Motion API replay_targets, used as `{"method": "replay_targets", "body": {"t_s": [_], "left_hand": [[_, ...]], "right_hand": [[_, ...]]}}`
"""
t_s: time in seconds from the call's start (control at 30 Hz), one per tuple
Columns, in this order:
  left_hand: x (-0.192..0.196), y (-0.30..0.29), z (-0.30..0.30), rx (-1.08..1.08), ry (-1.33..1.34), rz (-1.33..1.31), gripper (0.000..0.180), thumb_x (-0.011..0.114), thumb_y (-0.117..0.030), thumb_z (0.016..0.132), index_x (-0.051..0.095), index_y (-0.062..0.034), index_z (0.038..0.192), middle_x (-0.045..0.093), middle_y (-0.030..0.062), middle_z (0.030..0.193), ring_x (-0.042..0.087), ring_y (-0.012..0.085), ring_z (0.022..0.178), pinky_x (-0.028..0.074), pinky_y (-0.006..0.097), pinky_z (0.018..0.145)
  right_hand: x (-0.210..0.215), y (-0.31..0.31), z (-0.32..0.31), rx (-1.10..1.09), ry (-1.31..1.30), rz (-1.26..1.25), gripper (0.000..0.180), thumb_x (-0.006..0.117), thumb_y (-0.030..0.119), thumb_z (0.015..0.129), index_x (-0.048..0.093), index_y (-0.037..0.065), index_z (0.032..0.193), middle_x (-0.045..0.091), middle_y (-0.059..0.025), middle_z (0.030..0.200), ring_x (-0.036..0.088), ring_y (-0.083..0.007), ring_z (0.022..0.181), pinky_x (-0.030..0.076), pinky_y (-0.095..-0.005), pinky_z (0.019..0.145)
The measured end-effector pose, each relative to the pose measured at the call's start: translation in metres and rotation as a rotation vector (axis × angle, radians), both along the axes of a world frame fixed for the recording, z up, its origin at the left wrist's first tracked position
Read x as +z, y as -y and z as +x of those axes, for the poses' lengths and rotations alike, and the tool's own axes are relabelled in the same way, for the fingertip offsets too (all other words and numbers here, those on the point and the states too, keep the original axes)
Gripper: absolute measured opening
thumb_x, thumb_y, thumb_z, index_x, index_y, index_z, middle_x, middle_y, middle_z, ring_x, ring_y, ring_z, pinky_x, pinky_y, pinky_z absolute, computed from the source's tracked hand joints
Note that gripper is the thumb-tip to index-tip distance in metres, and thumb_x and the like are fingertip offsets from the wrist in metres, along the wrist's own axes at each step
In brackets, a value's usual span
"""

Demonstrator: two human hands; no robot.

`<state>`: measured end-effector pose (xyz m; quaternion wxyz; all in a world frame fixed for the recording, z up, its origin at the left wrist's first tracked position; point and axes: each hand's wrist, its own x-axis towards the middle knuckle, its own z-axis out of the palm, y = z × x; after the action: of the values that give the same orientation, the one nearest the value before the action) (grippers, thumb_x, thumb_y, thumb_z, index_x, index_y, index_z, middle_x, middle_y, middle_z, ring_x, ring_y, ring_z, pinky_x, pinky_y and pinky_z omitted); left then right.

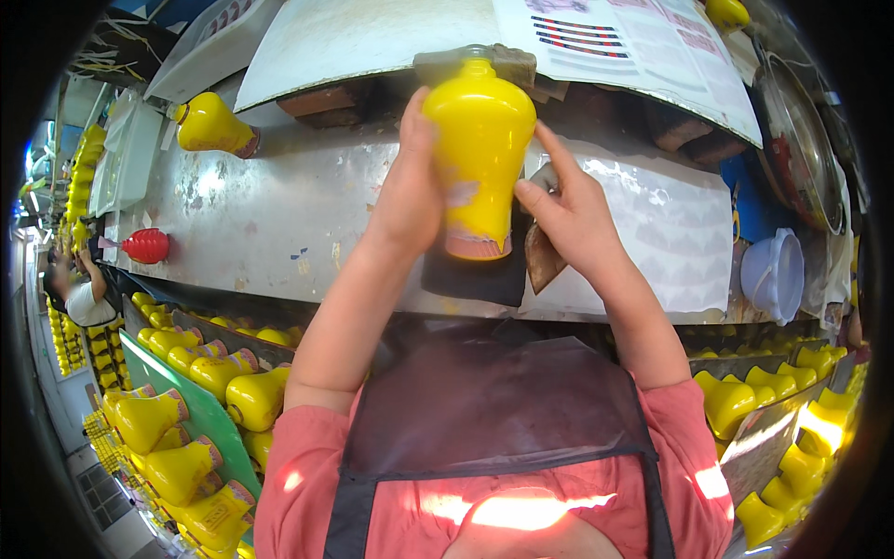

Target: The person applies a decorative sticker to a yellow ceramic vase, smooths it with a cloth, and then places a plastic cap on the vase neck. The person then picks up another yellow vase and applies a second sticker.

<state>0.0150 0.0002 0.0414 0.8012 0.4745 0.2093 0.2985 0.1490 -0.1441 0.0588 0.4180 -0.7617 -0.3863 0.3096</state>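
A glossy yellow bottle (482, 140) with a wide shoulder and narrow neck is between my hands over the bench. Its neck lies on a brownish block (517, 63) at the far side; its pinkish patterned base faces me. My left hand (416, 177) is closed along the bottle's left side, slightly blurred. On the right side, my right hand (573, 200) presses it with thumb and forefinger. A brown flat piece (543, 259) shows below that hand; whether the hand holds it I cannot tell. A dark pad (473, 279) lies beneath the bottle's base.
Another yellow bottle (212, 124) and a red squeeze bottle (146, 246) are on the left of the metal bench (279, 205). White sheets (652, 233) lie to the right, near a pale blue bucket (773, 275). Many yellow bottles stand in rows on both sides. A person (86, 293) is far left.
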Motion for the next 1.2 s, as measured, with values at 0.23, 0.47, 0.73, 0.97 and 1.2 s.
{"method": "replay_targets", "body": {"t_s": [0.23, 0.47, 0.73, 0.97, 1.2], "left_hand": [[0.004, 0.012, -0.011, -0.046, -0.288, 0.416, 0.104, 0.072, -0.011, 0.091, 0.001, -0.0157, 0.167, 0.031, 0.0187, 0.16, 0.038, 0.0296, 0.145, 0.036, 0.043, 0.118], [0.001, 0.009, -0.015, 0.111, -0.418, 0.667, 0.113, 0.083, -0.028, 0.08, 0.01, -0.004, 0.163, 0.026, 0.0262, 0.157, 0.034, 0.0411, 0.146, 0.035, 0.047, 0.119], [-0.008, 0.013, -0.001, 0.184, -0.443, 0.851, 0.11, 0.086, -0.029, 0.077, 0.018, -0.004, 0.16, 0.033, 0.0258, 0.151, 0.037, 0.0439, 0.143, 0.037, 0.05, 0.117], [-0.002, 0.012, -0.001, 0.261, -0.499, 1.063, 0.1, 0.081, -0.031, 0.082, 0.023, -0.0028, 0.157, 0.034, 0.0272, 0.149, 0.037, 0.0464, 0.138, 0.034, 0.052, 0.116], [-0.013, 0.005, 0.008, 0.288, -0.382, 0.991, 0.081, 0.072, -0.032, 0.092, 0.03, 0.001, 0.153, 0.036, 0.0284, 0.147, 0.039, 0.0465, 0.136, 0.034, 0.052, 0.115]], "right_hand": [[-0.018, -0.004, 0.002, 0.023, -0.03, 0.14, 0.083, 0.071, 0.033, 0.093, 0.033, 0.005, 0.161, 0.068, -0.0137, 0.084, 0.063, -0.0186, 0.067, 0.051, -0.032, 0.066], [-0.008, -0.011, 0.014, -0.073, -0.121, 0.212, 0.074, 0.07, 0.027, 0.093, 0.041, 0.009, 0.158, 0.07, -0.0098, 0.089, 0.061, -0.0149, 0.07, 0.051, -0.0291, 0.069], [0.029, -0.039, 0.02, -0.043, 0.518, 0.195, 0.067, 0.085, 0.037, 0.075, 0.067, 0.006, 0.131, 0.065, -0.0082, 0.074, 0.058, -0.0099, 0.059, 0.047, -0.027, 0.058], [0.034, -0.046, 0.034, -0.057, 0.226, 0.326, 0.027, 0.072, 0.017, 0.091, 0.076, 0.008, 0.115, 0.066, -0.0086, 0.075, 0.063, -0.015, 0.062, 0.051, -0.0293, 0.059], [0.03, -0.039, 0.029, 0.192, 0.736, 0.312, 0.039, 0.074, 0.018, 0.089, 0.072, 0.021, 0.127, 0.061, -0.0107, 0.076, 0.066, -0.0304, 0.065, 0.053, -0.04, 0.059]]}}
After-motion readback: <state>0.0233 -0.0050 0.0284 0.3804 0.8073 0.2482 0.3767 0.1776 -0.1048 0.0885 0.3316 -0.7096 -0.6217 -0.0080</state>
